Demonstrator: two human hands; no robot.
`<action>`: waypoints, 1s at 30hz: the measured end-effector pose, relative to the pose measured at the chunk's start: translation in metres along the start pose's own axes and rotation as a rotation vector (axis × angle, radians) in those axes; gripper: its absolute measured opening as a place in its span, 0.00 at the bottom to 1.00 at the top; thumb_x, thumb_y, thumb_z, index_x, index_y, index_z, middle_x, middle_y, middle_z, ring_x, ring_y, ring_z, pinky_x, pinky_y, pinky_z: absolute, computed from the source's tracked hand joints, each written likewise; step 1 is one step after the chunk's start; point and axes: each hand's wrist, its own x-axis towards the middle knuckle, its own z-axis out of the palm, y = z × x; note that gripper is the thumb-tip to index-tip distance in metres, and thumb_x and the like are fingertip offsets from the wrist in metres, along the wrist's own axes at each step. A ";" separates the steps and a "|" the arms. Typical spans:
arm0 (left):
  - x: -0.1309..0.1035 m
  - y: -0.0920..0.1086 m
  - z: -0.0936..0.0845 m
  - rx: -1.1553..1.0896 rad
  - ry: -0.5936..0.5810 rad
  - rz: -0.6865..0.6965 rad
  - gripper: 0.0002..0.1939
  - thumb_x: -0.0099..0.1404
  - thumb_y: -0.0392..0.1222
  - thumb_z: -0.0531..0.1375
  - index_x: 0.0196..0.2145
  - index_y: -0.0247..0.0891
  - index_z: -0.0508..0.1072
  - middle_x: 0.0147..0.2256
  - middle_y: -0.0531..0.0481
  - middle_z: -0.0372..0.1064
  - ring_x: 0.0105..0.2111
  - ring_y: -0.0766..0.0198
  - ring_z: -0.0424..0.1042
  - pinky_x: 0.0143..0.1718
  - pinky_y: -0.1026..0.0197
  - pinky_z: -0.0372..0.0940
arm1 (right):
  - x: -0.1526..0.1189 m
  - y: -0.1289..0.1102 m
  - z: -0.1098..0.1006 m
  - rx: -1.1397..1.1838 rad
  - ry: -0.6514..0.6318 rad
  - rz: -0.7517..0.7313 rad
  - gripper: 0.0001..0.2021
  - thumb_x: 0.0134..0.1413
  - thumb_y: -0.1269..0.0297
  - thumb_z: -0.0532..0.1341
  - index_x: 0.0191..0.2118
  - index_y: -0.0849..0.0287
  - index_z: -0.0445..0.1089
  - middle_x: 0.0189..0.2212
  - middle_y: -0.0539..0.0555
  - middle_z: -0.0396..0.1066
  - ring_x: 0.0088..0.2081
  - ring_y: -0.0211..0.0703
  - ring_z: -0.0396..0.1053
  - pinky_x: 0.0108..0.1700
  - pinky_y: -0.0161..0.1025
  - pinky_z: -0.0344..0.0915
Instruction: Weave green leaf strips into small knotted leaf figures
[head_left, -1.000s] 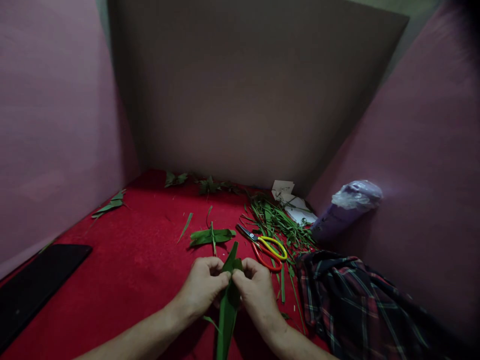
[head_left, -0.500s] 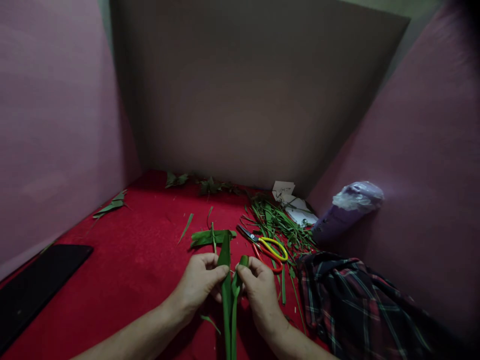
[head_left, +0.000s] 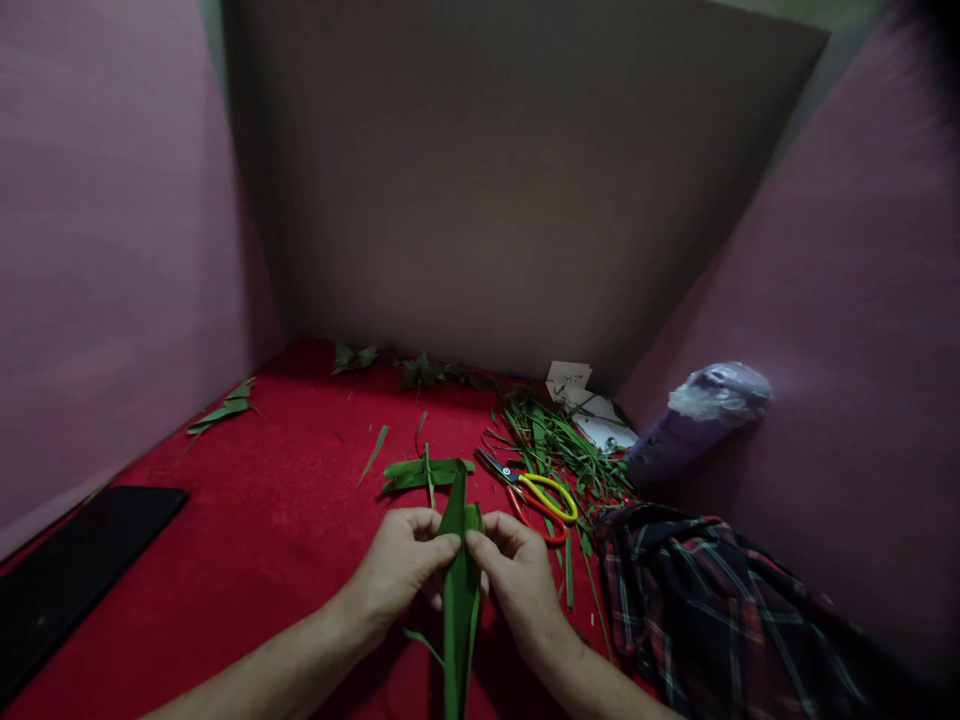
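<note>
Between my hands is a long green leaf (head_left: 459, 620), upright with a pointed tip and running down past the bottom of the view. My left hand (head_left: 409, 560) pinches its left side between thumb and fingers. Pressed on its right side, by a shorter folded flap, is the thumb of my right hand (head_left: 517, 570), fingers behind. Just beyond the tip lies a flat leaf piece (head_left: 412, 474) with a thin stem (head_left: 429, 475) across it. Scissors (head_left: 532, 495) with one yellow and one red handle rest to the right, blades half apart.
A heap of cut leaf strips (head_left: 562, 440) and white papers (head_left: 600, 420) lie at the back right of the red cloth (head_left: 300, 450). A purple plastic-wrapped roll (head_left: 690, 420) leans on the right wall. Plaid fabric (head_left: 720, 600) is at right, a black slab (head_left: 82, 570) at left.
My right hand has moved slightly left, bringing the right-hand flap against the long leaf, so the gap between them has closed. My left hand has barely moved.
</note>
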 end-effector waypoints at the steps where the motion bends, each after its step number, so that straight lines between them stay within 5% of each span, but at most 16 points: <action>1: 0.000 0.000 0.000 0.003 -0.002 0.001 0.10 0.47 0.41 0.62 0.19 0.34 0.65 0.12 0.55 0.66 0.11 0.71 0.63 0.12 0.69 0.60 | 0.000 -0.001 0.000 -0.008 -0.006 0.004 0.13 0.41 0.57 0.64 0.22 0.61 0.64 0.14 0.44 0.59 0.16 0.30 0.53 0.18 0.28 0.51; 15: -0.001 0.002 0.002 0.008 0.001 0.013 0.10 0.46 0.42 0.62 0.18 0.34 0.65 0.13 0.56 0.65 0.10 0.71 0.62 0.11 0.69 0.59 | 0.000 -0.001 -0.002 -0.043 0.003 -0.020 0.04 0.40 0.67 0.59 0.22 0.61 0.63 0.18 0.45 0.62 0.20 0.32 0.58 0.23 0.29 0.56; 30: 0.000 -0.001 0.000 0.006 -0.009 0.002 0.10 0.47 0.41 0.62 0.17 0.35 0.65 0.12 0.56 0.65 0.10 0.70 0.62 0.11 0.69 0.58 | 0.001 -0.002 -0.004 -0.050 -0.057 -0.030 0.09 0.43 0.62 0.62 0.22 0.62 0.64 0.17 0.45 0.62 0.18 0.31 0.57 0.22 0.29 0.56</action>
